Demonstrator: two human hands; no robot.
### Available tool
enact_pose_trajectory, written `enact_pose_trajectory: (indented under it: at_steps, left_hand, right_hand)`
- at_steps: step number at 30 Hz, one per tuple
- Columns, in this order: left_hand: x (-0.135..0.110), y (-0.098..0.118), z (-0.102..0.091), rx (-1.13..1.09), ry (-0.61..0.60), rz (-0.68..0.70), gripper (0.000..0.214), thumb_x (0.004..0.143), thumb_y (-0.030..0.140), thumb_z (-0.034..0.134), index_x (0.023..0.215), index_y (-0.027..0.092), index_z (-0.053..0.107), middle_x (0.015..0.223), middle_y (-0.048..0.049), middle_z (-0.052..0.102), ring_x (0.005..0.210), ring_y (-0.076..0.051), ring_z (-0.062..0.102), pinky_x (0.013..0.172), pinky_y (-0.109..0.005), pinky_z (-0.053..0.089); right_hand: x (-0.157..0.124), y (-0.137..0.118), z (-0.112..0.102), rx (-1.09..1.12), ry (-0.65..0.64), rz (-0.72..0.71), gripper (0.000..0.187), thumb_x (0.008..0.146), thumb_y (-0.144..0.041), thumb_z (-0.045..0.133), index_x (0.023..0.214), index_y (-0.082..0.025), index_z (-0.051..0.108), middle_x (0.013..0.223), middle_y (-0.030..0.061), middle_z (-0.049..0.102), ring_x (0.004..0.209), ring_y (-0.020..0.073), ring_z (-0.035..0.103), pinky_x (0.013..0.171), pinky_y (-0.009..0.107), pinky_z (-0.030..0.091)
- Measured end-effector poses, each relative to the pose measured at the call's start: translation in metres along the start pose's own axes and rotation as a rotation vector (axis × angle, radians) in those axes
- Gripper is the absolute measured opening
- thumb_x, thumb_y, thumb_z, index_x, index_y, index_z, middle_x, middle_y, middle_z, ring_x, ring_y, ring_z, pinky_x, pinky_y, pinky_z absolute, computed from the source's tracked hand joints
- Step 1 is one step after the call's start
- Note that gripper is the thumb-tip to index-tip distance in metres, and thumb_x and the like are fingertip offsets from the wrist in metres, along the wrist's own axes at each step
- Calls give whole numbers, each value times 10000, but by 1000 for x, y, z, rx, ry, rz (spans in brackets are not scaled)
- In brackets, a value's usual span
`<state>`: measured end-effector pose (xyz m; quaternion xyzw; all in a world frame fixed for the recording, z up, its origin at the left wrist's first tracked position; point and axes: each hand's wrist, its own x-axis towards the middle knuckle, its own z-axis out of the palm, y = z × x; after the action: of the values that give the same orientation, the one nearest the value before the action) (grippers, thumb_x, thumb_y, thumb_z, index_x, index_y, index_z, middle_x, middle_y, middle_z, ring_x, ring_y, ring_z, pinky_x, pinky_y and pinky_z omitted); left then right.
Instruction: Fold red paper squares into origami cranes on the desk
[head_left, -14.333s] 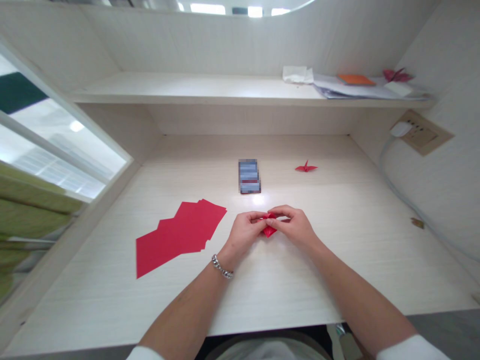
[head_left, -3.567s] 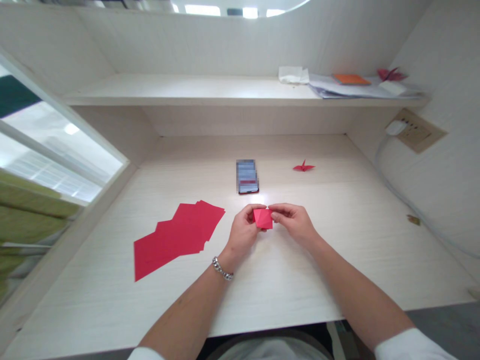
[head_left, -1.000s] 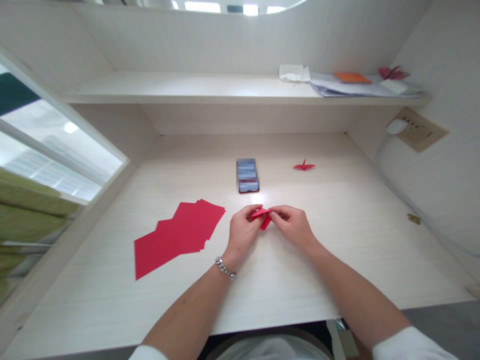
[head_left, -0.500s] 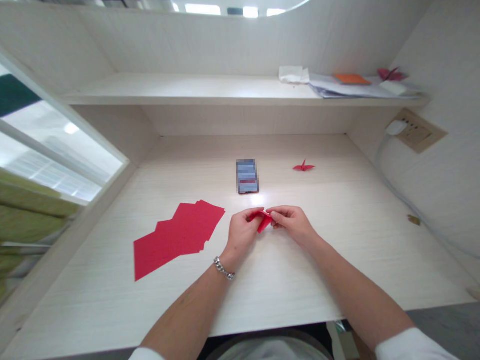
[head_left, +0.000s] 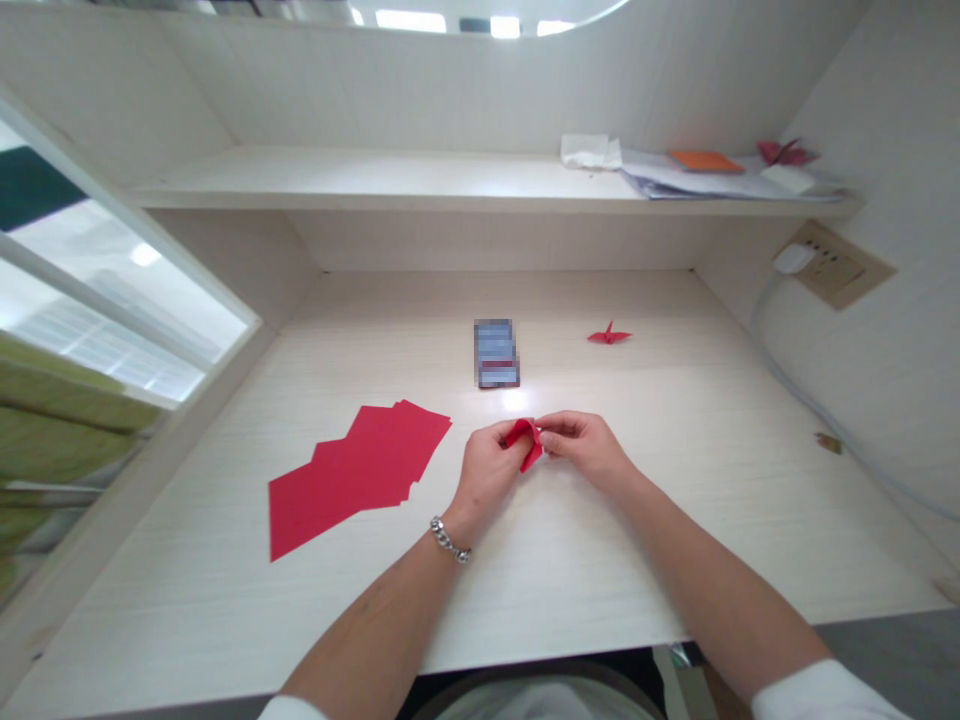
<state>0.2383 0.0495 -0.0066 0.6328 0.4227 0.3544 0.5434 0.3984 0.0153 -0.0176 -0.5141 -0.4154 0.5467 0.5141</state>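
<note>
Between my hands is a small piece of folded red paper [head_left: 533, 456], bent into a curve near the middle of the desk. My left hand [head_left: 491, 465] is closed on its left side, with the thumb pressed into the fold. At the paper's right edge, my right hand [head_left: 585, 442] pinches it between thumb and fingertips. Part of the paper is hidden behind the fingers. Left of my hands lies a fanned stack of red paper sheets [head_left: 360, 460]. A finished red paper crane [head_left: 610, 335] rests farther back on the right.
A phone [head_left: 496, 355] with a blurred screen lies beyond my hands on the desk [head_left: 600, 580]. Above the back runs a shelf [head_left: 360, 180] with papers, an orange pad [head_left: 705, 161] and a dark pink paper figure [head_left: 787, 153]. At right, a cable [head_left: 795, 385] hangs from a wall socket [head_left: 844, 268].
The folded red paper has opened into a rounder curve between my fingers. Both hands stay in nearly the same place, and the view has shifted slightly.
</note>
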Motion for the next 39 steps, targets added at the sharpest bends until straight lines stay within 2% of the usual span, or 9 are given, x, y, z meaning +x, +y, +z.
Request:
enact_pose_trajectory:
  at_steps: [7, 13, 18, 27, 30, 33, 39]
  left_hand:
    - [0, -3, 0, 50, -32, 37, 235, 820, 338, 583, 801, 147, 717, 673, 2, 640, 620, -132, 530, 563, -217, 390]
    - [1, -8, 2, 28, -77, 39, 241, 832, 331, 568, 826, 126, 694, 688, -5, 622, 636, -135, 521, 578, -230, 388]
    - [0, -7, 3, -10, -114, 64, 219, 839, 318, 572, 848, 132, 688, 713, -4, 620, 654, -132, 522, 596, -227, 402]
    - [-1, 2, 5, -126, -138, 59, 167, 807, 253, 622, 884, 127, 701, 792, -27, 662, 711, -144, 560, 652, -236, 443]
    - [-1, 2, 5, -146, -131, 41, 168, 800, 266, 639, 866, 126, 701, 782, -28, 660, 712, -146, 561, 650, -240, 444]
    - [0, 1, 3, -146, -117, 19, 203, 798, 304, 650, 876, 126, 706, 775, -31, 663, 709, -148, 564, 650, -246, 443]
    - [2, 1, -1, -133, -122, 10, 225, 793, 320, 662, 895, 129, 720, 799, -46, 684, 722, -155, 584, 651, -249, 448]
  right_hand:
    - [-1, 0, 3, -218, 74, -137, 276, 725, -378, 735, 920, -183, 740, 832, 56, 733, 690, 165, 633, 635, 284, 495]
    - [-7, -3, 7, -403, 148, -279, 199, 801, -338, 672, 952, -227, 740, 924, 45, 736, 790, 179, 657, 684, 281, 505]
    - [-10, -4, 11, -588, 237, -412, 148, 852, -303, 618, 906, -232, 736, 864, 39, 716, 776, 177, 646, 684, 281, 494]
    - [-11, -6, 14, -779, 374, -434, 214, 898, -326, 549, 786, -209, 689, 767, 37, 676, 687, 165, 603, 657, 284, 468]
    - [-11, -7, 13, -726, 336, -432, 192, 891, -322, 557, 803, -207, 684, 789, 38, 678, 705, 165, 607, 662, 283, 475]
    - [-9, -6, 9, -582, 228, -385, 154, 860, -326, 599, 879, -209, 698, 863, 46, 687, 756, 169, 627, 656, 275, 495]
    - [0, 1, -3, -281, 36, -206, 281, 766, -360, 694, 999, -203, 702, 955, 70, 703, 777, 191, 656, 649, 299, 535]
